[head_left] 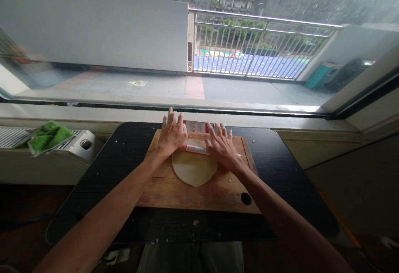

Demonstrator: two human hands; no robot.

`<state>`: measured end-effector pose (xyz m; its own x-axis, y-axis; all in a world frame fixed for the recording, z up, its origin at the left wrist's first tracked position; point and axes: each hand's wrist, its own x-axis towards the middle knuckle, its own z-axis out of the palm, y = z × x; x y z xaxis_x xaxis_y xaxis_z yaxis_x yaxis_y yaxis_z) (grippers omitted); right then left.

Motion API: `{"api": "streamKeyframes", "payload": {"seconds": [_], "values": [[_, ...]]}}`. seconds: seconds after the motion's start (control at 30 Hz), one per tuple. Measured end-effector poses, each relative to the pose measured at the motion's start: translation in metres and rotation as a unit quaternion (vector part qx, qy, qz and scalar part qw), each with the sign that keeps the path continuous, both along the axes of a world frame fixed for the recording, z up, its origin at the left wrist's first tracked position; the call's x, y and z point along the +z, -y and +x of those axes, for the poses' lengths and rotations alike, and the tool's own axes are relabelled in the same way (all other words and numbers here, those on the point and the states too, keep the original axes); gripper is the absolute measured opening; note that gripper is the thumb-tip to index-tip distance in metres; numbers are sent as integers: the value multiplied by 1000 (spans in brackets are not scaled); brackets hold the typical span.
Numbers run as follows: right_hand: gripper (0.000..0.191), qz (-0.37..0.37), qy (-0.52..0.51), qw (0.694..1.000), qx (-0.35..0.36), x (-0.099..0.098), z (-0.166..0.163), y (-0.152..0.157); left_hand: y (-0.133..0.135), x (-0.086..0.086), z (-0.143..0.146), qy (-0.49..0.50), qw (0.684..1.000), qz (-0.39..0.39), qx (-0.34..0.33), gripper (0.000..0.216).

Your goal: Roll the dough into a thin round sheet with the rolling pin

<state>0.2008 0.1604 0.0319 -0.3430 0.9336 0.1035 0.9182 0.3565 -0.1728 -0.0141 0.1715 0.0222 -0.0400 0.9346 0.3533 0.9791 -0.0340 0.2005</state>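
Note:
A round flat sheet of pale dough (193, 168) lies on a wooden board (174, 192). A rolling pin (197, 148) with red bands lies across the dough's far edge. My left hand (171, 133) rests flat on the pin's left end, fingers stretched out. My right hand (221, 146) presses flat on the pin's right end, fingers spread. A red and white package (196, 126) sits just beyond the board, partly hidden by my hands.
The board lies on a black table (280, 165) against a wide window sill. A green cloth (46, 136) rests on a white heater (75, 148) at the left. Crumbs of dough dot the table. A balcony railing (258, 46) shows outside.

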Motion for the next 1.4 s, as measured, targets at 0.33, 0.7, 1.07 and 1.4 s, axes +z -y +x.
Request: {"api": "streamKeyframes", "payload": {"seconds": [0.33,0.7,1.07,1.4], "values": [[68,19,11,1000,-8,2,-3,42,47,-22,-4,-20,1000,-18,-1,66],[68,-28,-5,999,-36,4,-10,45,-38,0,9,-10,996,-28,-83,64],[71,-11,-23,1000,10,1,-10,55,-44,-5,11,-35,992,-85,-87,63],[71,20,-21,999,36,1,-12,66,4,-13,0,-41,999,-27,-21,61]]}}
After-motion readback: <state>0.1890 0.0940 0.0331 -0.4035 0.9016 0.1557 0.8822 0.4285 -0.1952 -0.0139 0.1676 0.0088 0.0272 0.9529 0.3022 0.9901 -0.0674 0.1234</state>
